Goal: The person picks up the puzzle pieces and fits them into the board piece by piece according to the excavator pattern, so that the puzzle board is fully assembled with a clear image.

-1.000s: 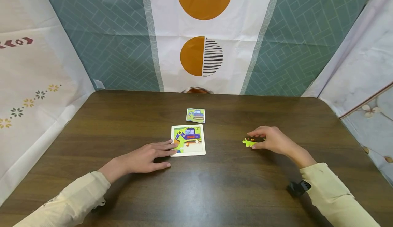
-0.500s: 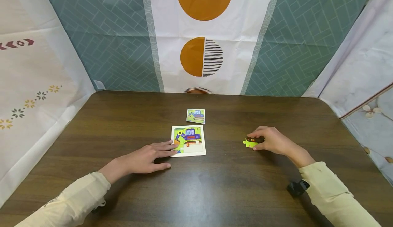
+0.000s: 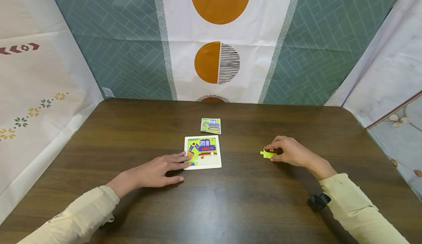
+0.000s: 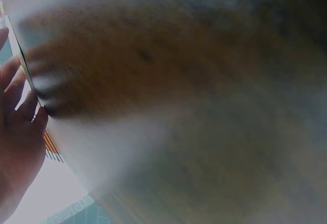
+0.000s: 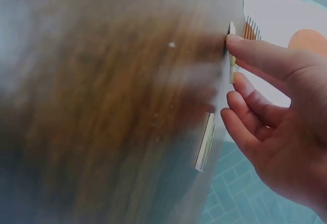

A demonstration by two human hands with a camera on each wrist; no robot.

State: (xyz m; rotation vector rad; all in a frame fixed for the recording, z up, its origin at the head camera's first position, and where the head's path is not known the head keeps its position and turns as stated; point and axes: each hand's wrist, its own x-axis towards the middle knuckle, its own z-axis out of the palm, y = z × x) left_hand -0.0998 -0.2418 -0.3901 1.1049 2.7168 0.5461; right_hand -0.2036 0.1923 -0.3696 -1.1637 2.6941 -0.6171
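My left hand lies palm down with fingers spread, its fingertips resting on the left side of a white-framed jigsaw board. A purple excavator picture on green fills much of that board, with a pale unfilled patch at its lower right. Off to the right, my right hand pinches a green jigsaw piece with a dark, yellow-dotted part; the fingers hide some of it. The right wrist view shows that piece edge-on between thumb and fingers. Below the hand there, a thin white-edged slab lies on the table, its face barely visible.
A small picture card with the same excavator sits just behind the board. The brown wooden table ends at a patterned cloth wall. Pale cloths hang at both sides. The left wrist view is largely blurred table.
The right hand's fingers have come slightly closer to the thumb, and less of the piece's dark part shows. The left hand and board keep their places; the head view has tilted slightly.
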